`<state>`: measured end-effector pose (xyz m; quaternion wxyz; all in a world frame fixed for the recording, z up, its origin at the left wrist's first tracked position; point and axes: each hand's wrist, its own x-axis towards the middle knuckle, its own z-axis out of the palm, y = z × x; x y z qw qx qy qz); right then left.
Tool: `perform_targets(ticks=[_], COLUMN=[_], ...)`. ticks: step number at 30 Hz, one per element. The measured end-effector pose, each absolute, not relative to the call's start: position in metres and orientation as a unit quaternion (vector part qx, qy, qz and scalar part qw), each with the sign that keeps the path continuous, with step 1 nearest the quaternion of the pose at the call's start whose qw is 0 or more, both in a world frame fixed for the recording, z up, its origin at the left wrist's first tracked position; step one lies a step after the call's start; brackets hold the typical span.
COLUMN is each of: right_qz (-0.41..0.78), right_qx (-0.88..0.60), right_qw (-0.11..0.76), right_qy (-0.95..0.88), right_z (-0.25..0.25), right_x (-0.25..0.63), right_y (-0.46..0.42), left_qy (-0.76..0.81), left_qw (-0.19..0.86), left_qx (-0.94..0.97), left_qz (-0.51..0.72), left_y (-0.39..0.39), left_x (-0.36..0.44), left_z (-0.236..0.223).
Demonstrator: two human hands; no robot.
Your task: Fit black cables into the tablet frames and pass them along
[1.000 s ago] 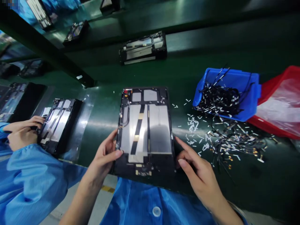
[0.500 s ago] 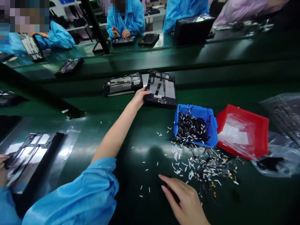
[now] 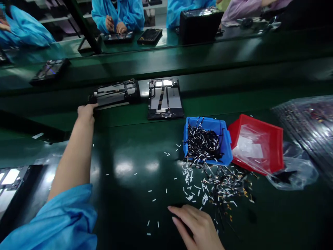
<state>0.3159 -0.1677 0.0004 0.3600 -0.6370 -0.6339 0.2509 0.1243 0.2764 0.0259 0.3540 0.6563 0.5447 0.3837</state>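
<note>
My left hand (image 3: 87, 111) reaches far out and grips the near left corner of an opened tablet (image 3: 114, 94), its thumb along the edge and its other fingers mostly hidden. That tablet rests tilted at the back of the bench. To its right lies a second opened tablet (image 3: 166, 99), inner side up, which no hand touches. My right hand (image 3: 196, 224) hovers low over the bench, thumb and forefinger apart, holding nothing. Close to it are small white strips (image 3: 188, 177) and a loose heap of thin black cables (image 3: 229, 187).
A blue bin (image 3: 227, 149) full of black cables stands beside a red bin (image 3: 275, 149) with plastic film inside. Clear plastic bags (image 3: 307, 132) lie at the right. Another device (image 3: 15, 191) sits at the left edge. Co-workers in blue sleeves (image 3: 130, 15) work across a raised ledge (image 3: 156, 59).
My left hand has let go of the right tablet, now lying flat, and moved left to the other tablet's corner. The view has shifted; my right hand stays open over the bench.
</note>
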Motion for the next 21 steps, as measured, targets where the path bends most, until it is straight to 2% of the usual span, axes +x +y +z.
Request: perform_targets(ticks=[5,12,17,20,21], right_qz=[0.266,0.275,0.265,0.230,0.204], right_qx=[-0.645,-0.661,-0.664,-0.654,-0.653], right_qw=[0.360,0.355,0.358,0.369,0.372], right_qy=[-0.619,-0.601,-0.600,-0.618,-0.627], right_z=[0.004,0.005,-0.002,-0.004,-0.002], right_x=[0.315,0.313,0.310,0.307,0.308], right_y=[-0.166,-0.168,-0.170,-0.171,-0.172], left_qy=[0.617,0.539,0.543,0.570,0.596], left_qw=[0.401,0.489,0.483,0.481,0.490], left_qx=[0.565,0.583,0.544,0.479,0.407], left_qz=[0.372,0.362,0.420,0.463,0.488], left_y=[0.291,0.257,0.175,0.096,0.067], left_x=[0.107,0.109,0.101,0.087,0.081], left_z=[0.017,0.038,0.069,0.079,0.078])
